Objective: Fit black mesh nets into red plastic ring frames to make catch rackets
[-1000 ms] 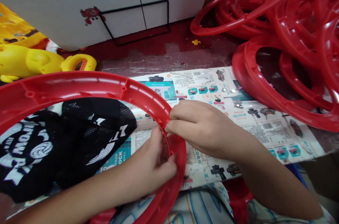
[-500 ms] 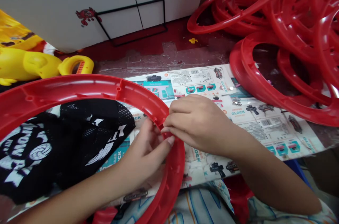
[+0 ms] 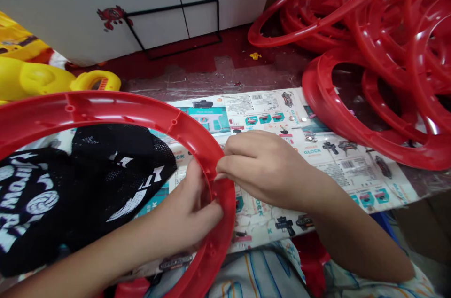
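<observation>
"Where's the big red plastic ring (image 3: 141, 111)?"
"Overlapping the left part of the GLOCK-printed sheet (image 3: 338, 161), reaching past its front edge."
"Left hand (image 3: 192, 215)?"
"Clasping the ring's inner rim, thumb across it."
"And the right (image 3: 266, 166)?"
"Fingers bunched closed, tips touching the ring above that sheet; whether they pinch something small, I can't tell."

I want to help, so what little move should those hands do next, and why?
Maybe press down with the right hand while the left hand steadies the red ring: the left grips its inner edge, and the right's closed fingers touch its ribbed face close by.
</observation>
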`<control>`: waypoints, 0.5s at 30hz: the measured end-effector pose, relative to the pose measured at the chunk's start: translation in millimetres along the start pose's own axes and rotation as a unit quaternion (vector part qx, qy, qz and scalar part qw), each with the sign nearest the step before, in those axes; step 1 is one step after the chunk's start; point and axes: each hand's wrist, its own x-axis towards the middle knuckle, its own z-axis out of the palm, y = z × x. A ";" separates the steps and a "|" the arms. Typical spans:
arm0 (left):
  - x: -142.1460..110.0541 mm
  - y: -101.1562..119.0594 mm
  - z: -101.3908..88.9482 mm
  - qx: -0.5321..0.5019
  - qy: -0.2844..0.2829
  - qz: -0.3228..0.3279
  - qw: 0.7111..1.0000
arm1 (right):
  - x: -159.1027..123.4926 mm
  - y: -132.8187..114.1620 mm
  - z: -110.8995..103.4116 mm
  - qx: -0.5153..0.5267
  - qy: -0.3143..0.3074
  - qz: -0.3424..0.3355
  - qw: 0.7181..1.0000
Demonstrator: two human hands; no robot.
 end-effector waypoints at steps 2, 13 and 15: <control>-2.7 0.8 0.5 0.029 -0.012 -0.005 0.999 | 0.2 0.3 -2.5 0.002 -0.003 -0.010 1.000; -2.9 4.8 6.6 -0.023 -0.077 0.005 0.997 | -0.1 5.1 -4.3 0.132 -0.071 0.006 0.989; -3.2 5.7 6.6 -0.007 -0.078 0.009 0.997 | 0.1 5.3 -4.4 0.137 -0.070 0.011 0.988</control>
